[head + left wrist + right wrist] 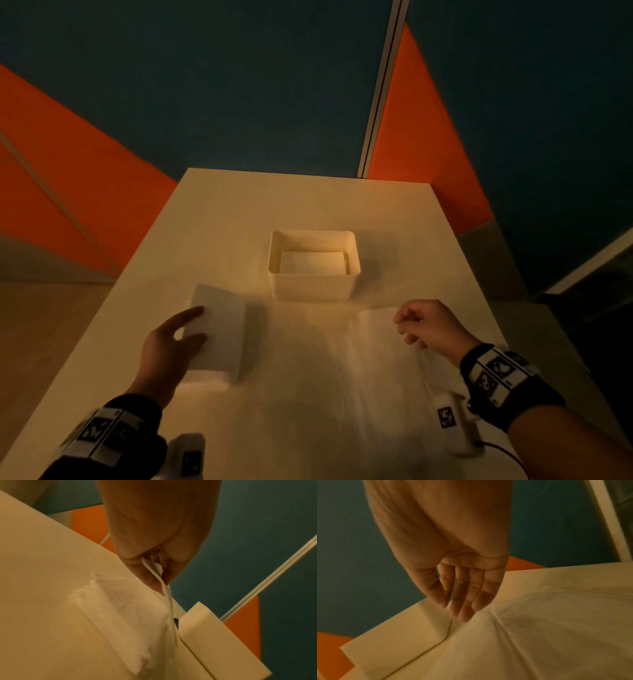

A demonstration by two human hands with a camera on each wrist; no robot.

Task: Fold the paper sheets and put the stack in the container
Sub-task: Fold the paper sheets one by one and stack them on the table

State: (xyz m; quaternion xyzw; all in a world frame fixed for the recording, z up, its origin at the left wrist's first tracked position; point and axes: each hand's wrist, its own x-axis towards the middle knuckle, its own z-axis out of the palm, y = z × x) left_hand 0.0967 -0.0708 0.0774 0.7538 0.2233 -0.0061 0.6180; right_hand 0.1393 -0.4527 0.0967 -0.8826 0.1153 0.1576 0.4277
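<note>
A white container stands mid-table with folded paper lying in it. It also shows as container and container. To its left, a low stack of folded sheets lies on the table. My left hand pinches the top folded sheet by its near edge and holds it tilted up. The left wrist view shows the left hand pinching that sheet above the stack. On the right, my right hand pinches a thin unfolded sheet. Creases in this sheet spread from the right hand.
The white table ends close to the left of the stack and to the right of my right hand. Orange and teal wall panels stand behind the far edge. A white camera unit hangs under my right wrist.
</note>
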